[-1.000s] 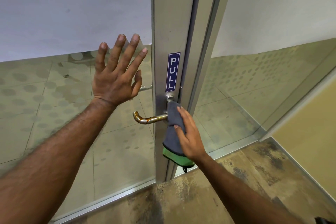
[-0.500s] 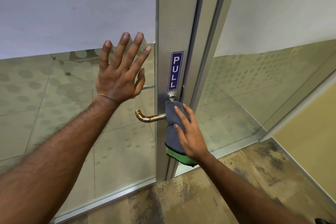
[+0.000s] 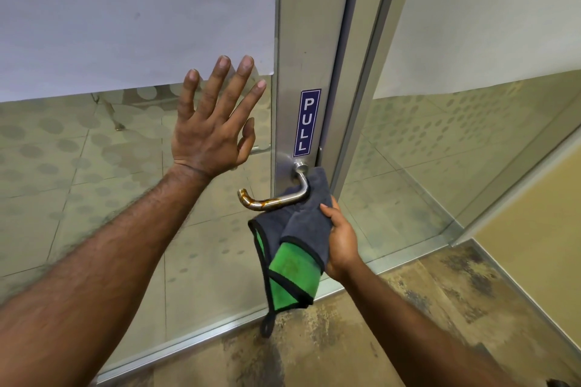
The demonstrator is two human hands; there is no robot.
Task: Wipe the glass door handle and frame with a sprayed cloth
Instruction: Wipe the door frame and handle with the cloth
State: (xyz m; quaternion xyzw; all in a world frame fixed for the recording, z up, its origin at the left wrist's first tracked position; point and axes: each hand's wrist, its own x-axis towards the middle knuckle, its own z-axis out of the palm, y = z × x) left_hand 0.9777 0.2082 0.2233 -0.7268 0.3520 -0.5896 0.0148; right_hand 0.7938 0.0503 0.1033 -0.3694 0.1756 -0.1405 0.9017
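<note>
A metal lever door handle (image 3: 276,198), brassy and rust-stained toward its tip, juts left from the aluminium door frame (image 3: 301,41). A blue PULL sticker (image 3: 306,122) sits on the frame just above it. My right hand (image 3: 341,239) grips a grey cloth with a green underside (image 3: 292,245), held under and behind the handle's bend. The cloth's lower corner hangs loose with a small loop. My left hand (image 3: 213,122) lies flat on the glass panel (image 3: 94,166), fingers spread, left of the frame.
A second glass panel (image 3: 440,151) stands right of the frame, with a metal bottom rail (image 3: 408,251). Frosted film covers the upper glass. The floor (image 3: 377,339) on my side is worn and stained. A yellowish wall (image 3: 540,229) runs along the right.
My right hand has dropped from the handle's base to below the lever, and the cloth has unfolded and hangs beneath the handle. The left hand stays pressed on the glass.
</note>
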